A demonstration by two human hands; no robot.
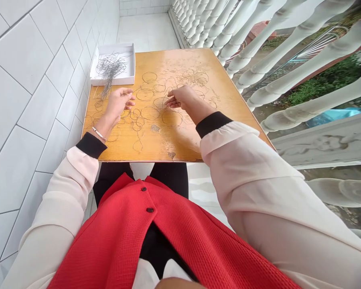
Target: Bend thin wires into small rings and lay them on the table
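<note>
Both the left hand (118, 105) and right hand (182, 98) are narrowly pinched just above thin wire loops (150, 113) on the tabletop (225, 116); any wire held is too fine to confirm. More wire sits tangled in a white box (112, 64).

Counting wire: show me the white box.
In the head view, the white box sits on the far left corner of the wooden table, beyond the left hand, by the tiled wall.

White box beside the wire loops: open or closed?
Open: the white box has no lid over it, and thin metal wires show inside.
</note>
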